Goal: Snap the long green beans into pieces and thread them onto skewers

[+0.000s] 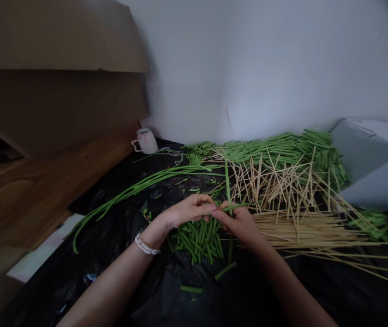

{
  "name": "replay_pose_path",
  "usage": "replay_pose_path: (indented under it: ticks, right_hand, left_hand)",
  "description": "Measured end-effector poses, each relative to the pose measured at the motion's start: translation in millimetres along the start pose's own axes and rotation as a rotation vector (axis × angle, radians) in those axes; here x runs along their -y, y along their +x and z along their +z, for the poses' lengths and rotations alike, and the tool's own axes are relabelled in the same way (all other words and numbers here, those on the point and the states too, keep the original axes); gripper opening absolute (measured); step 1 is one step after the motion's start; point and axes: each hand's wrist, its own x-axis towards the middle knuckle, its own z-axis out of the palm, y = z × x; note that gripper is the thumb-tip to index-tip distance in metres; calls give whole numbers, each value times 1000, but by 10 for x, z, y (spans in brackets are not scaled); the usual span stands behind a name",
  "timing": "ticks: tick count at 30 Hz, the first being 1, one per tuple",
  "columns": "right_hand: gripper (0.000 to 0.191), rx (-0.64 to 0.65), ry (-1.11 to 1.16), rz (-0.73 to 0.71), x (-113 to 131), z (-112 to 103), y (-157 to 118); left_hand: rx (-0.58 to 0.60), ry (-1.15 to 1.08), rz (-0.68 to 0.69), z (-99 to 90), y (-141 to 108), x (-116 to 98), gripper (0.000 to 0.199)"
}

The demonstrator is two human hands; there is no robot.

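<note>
My left hand (194, 210), with a beaded bracelet (146, 245) at its wrist, is closed in a pinch. My right hand (237, 222) is closed too, and its fingertips meet the left ones. Between them runs a thin green garlic scape (246, 205), its free end sticking out rightward past the right hand. Another upright green stem (227, 181) crosses at the right fingers; whether it is held I cannot tell. Below the hands lies a heap of short cut scape pieces (199, 240). Long uncut scapes (146, 178) stretch out to the left.
Bare bamboo skewers (310, 229) lie at right, with a tangled pile (282, 181) behind. Rows of green pieces (279, 147) line the wall. A white mug (146, 141), a cardboard box (61, 100) and a pale box (374, 159) stand around the black plastic sheet (166, 299).
</note>
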Motion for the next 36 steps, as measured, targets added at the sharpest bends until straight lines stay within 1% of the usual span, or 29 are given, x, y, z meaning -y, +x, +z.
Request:
replay_pose_path:
  ticks: [4, 8, 10, 13, 15, 17, 19, 21, 22, 23, 24, 26, 29, 32, 34, 36]
  right_hand:
    - [39, 12, 49, 66, -31, -91, 24]
    - [40, 8, 112, 64, -35, -130, 19]
    - [39, 19, 129, 61, -24, -123, 6]
    - [37, -3, 139, 46, 6, -92, -19]
    - [34, -22, 123, 35, 33, -53, -36]
    - [31, -16, 114, 24, 57, 4, -55]
    - [30, 11, 114, 19, 71, 66, -74]
    - [33, 32, 114, 22, 67, 111, -90]
    - [35, 36, 115, 27, 60, 122, -95]
    - [36, 33, 118, 35, 51, 125, -98]
    - [37, 28, 123, 43, 42, 122, -99]
    - [37, 17, 130, 53, 32, 105, -97]
    - [38, 22, 112, 47, 44, 91, -93]
    - [40, 28, 95, 31, 61, 106, -97]
    - [43, 25, 96, 41, 59, 117, -102]
    - [44, 18, 109, 65, 47, 117, -101]
  left_hand:
    - [34, 43, 9, -49, -20, 15, 33]
    - [78, 127, 45, -85, -98, 9, 28]
    - [58, 177, 65, -67, -139, -8, 25]
    - [-35, 154, 101, -5, -174, -17, 24]
    - [-121, 24, 137, 42, -170, 4, 25]
    - [-183, -219, 158, 68, -153, 33, 24]
    - [-191, -547, 169, 52, -140, 44, 22]
    - [-190, -858, 216, -12, -144, 24, 20]
    - [-205, -955, 245, -53, -151, 7, 19]
    - [-214, -1003, 268, -91, -160, -11, 18]
    - [-211, -997, 268, -119, -168, -24, 18]
    - [-214, -849, 257, -125, -175, -32, 21]
    - [-248, -444, 247, -15, -171, -5, 30]
    - [-201, -111, 223, 115, -172, 14, 31]
    - [-184, 16, 219, 155, -178, 10, 27]
    - [-186, 75, 225, 155, -185, -2, 23]
